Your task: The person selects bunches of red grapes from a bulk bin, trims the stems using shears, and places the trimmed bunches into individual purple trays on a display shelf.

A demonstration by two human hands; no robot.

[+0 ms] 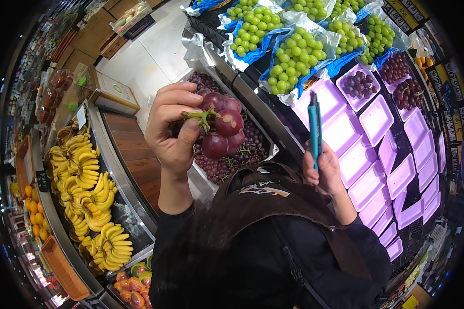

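My left hand grips a small bunch of red grapes by its green stem, thumb and fingers around it. Below that bunch, a white crate holds many more dark red grapes. In my right hand is a slim teal-and-black hand tool, its dark tip pointing up; whether it is a utility knife or snips cannot be told. Lilac-looking foam trays lie on the display to the right. One foam tray near its top holds loose dark grapes.
Green grapes in blue-and-white wrapping fill the display's upper end. A metal display edge runs beside the crate. Bananas cover the left stand, with mangoes below. A box stands near the tiled floor.
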